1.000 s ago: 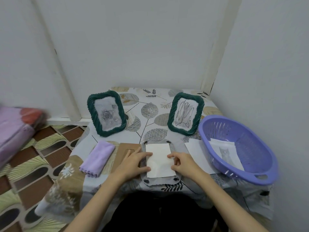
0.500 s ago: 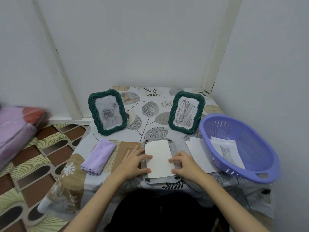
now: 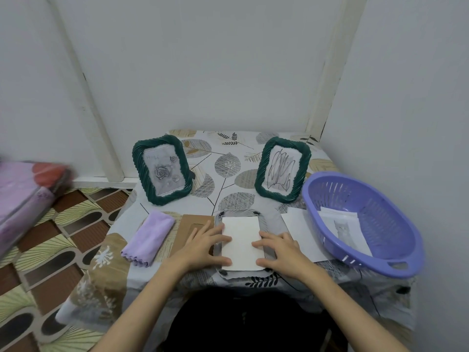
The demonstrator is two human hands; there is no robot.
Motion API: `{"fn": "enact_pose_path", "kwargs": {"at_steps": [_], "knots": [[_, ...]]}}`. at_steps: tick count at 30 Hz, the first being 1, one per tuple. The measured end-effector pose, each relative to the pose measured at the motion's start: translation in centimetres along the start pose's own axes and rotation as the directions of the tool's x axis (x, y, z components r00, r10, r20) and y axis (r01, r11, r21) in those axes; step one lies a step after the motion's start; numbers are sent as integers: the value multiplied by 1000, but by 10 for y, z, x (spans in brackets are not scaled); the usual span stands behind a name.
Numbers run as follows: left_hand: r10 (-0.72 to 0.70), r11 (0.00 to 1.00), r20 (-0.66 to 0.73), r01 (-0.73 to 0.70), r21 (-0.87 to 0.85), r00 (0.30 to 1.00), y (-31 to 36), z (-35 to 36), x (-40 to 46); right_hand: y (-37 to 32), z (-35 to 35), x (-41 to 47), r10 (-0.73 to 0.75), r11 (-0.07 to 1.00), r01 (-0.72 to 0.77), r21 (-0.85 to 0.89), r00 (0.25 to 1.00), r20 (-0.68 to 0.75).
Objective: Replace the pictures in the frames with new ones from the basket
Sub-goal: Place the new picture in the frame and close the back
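Your left hand [image 3: 203, 243] and right hand [image 3: 278, 250] lie flat, fingers extended, pressing the white sheet [image 3: 241, 242] blank side up onto the face-down frame [image 3: 242, 217] at the worktop's [image 3: 228, 158] near edge. Two green frames [image 3: 162, 170] stand behind; purple basket [image 3: 380, 260] to your right holds a cat picture [image 3: 342, 231].

A home corner: leaf-print cloth on a small table [image 3: 228, 158], patterned floor mat [image 3: 63, 224], folded bedding [image 3: 22, 194]
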State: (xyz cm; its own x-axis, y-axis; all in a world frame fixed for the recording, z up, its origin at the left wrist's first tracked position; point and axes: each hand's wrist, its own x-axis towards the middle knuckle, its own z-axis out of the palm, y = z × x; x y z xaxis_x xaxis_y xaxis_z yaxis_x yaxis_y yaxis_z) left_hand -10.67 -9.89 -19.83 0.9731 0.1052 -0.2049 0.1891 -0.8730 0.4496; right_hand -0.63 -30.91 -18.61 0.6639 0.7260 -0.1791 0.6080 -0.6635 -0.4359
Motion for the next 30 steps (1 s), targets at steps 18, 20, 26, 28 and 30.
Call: {"fn": "enact_pose_path", "kwargs": {"at_steps": [18,20,26,28,30], "knots": [[-6,1000,-21,6,12,1000,-1,-3,1,-5,4,21,29,996,-24,-90,998,52],[-65,998,-193,61,-26,979,-11,-3,3,-4,4,22,26,996,-21,-90,998,58],[-440,896,-283,436,-82,852,-26,-3,-2,-1,7,22,14,996,-10,-91,999,43],[-452,888,-292,456,-58,843,-27,2,-2,0,9,22,5,996,-3,-95,1000,25],[-454,886,-341,456,-77,823,-27,4,0,1,11,21,13,996,-12,-83,1000,13]]}}
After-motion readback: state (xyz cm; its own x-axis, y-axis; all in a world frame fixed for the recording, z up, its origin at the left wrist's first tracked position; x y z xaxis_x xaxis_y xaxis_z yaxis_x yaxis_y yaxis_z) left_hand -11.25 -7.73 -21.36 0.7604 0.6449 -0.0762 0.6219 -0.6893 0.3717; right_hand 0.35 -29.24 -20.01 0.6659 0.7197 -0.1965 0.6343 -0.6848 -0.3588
